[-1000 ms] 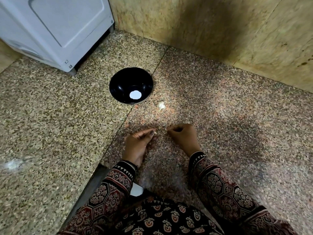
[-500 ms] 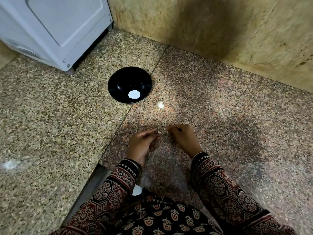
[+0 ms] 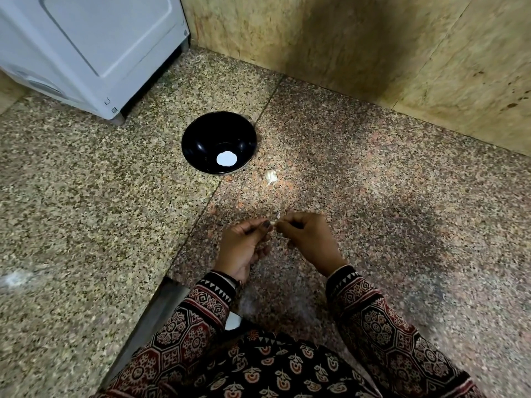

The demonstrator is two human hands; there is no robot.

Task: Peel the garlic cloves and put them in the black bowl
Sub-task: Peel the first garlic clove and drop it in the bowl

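Note:
The black bowl sits on the speckled stone floor, with a bright white reflection at its bottom. A pale garlic piece lies on the floor just right of the bowl. Nearer to me, my left hand and my right hand meet fingertip to fingertip, pinching a small whitish garlic clove between them. Most of the clove is hidden by my fingers.
A white appliance stands at the far left, a yellowish stone wall runs along the back. My patterned sleeves and lap fill the bottom of the view. A dark gap opens in the floor by my left forearm.
My hands have come closer together, the fingertips now touching around the clove. The bowl and the loose garlic piece have stayed where they were.

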